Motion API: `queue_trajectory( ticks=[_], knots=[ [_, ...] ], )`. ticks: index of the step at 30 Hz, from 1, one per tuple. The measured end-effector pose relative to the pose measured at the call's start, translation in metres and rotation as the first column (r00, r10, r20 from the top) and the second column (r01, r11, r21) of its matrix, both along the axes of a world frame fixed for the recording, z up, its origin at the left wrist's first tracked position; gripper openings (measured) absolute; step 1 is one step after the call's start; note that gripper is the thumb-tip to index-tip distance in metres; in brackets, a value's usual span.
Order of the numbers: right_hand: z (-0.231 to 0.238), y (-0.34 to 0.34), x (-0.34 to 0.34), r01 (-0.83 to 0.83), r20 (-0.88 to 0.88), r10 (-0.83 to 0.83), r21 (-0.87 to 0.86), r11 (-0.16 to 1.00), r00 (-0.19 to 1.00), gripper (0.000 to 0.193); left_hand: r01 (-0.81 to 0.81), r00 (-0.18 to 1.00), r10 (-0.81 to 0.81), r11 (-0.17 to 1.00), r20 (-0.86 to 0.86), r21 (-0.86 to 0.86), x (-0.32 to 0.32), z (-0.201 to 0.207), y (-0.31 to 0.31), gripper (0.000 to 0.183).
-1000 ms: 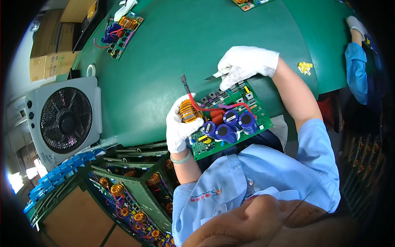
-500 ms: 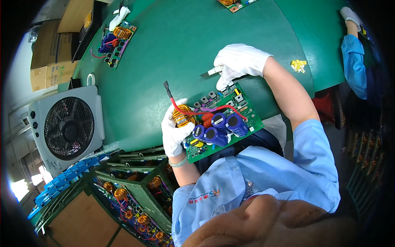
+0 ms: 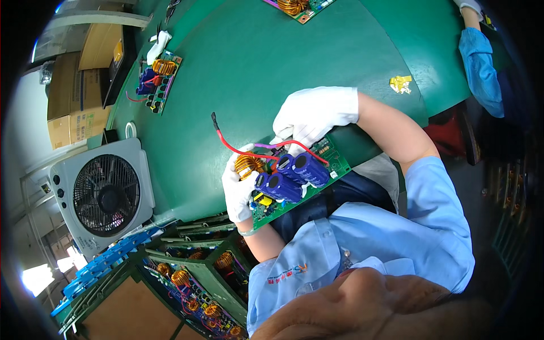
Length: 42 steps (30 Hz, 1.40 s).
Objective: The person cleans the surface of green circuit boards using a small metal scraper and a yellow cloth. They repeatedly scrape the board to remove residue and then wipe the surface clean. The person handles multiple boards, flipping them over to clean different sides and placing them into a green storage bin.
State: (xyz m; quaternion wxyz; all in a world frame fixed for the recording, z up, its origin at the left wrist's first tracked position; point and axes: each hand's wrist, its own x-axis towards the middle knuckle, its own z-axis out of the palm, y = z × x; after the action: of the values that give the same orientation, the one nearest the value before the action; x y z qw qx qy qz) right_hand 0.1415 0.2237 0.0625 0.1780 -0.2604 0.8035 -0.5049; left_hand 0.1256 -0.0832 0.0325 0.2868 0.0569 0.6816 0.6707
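A green circuit board (image 3: 338,160) is held tilted above my lap at the bench edge. It carries several blue capacitors (image 3: 311,170), a copper-wound coil (image 3: 247,166) and a red wire (image 3: 229,147) with a black end sticking up over the far-left side. My left hand (image 3: 237,190), in a white glove, grips the board's left end, its fingers and thumb around the coil. Also gloved, my right hand (image 3: 314,116) is closed over the far edge, fingertips down among the parts behind the capacitors. The small knife seen in it earlier is hidden now.
A similar board (image 3: 160,85) and a white glove-like piece (image 3: 158,47) lie far left on the green bench (image 3: 238,73). Yellow scraps (image 3: 400,84) lie to the right. A box fan (image 3: 105,192) stands left; racks of boards (image 3: 195,294) are below. Another person's sleeve (image 3: 480,71) shows far right.
My right hand has come down and left, bringing its fingers onto the board's far side; the knife blade has gone from sight. The board has tilted more in my left hand.
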Motion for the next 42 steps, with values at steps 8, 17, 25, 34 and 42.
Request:
queue_trajectory(
  ticks=[8, 17, 25, 34, 42],
  knots=[
    [-0.015, 0.000, -0.008, 0.055, 0.133, -0.049, -0.035, 0.998, 0.990, 0.046, -0.053, 0.996, 0.052, 0.998, 0.078, 0.018, -0.001, 0.005, 0.010, 0.061],
    [-0.032, 0.003, -0.014, 0.024, -0.114, -0.033, -0.080, 0.996, 0.993, 0.031, -0.113, 0.984, 0.093, 0.984, 0.151, 0.134, 0.003, 0.013, 0.018, 0.049],
    [0.001, 0.026, -0.008, -0.039, 0.153, 0.049, -0.073, 0.997, 0.987, 0.033, -0.081, 0.986, 0.066, 0.992, 0.153, 0.093, -0.002, 0.011, 0.015, 0.044],
    [-0.016, 0.028, -0.017, -0.066, 0.156, 0.084, -0.119, 0.991, 0.984, 0.038, -0.059, 0.989, 0.039, 0.989, 0.144, 0.136, -0.003, 0.009, 0.013, 0.046],
    [-0.011, 0.013, -0.029, 0.442, 0.108, -0.446, 0.057, 0.895, 0.889, 0.033, -0.209, 0.915, 0.235, 0.972, -0.329, 0.112, 0.011, -0.012, 0.021, 0.073]
  ],
)
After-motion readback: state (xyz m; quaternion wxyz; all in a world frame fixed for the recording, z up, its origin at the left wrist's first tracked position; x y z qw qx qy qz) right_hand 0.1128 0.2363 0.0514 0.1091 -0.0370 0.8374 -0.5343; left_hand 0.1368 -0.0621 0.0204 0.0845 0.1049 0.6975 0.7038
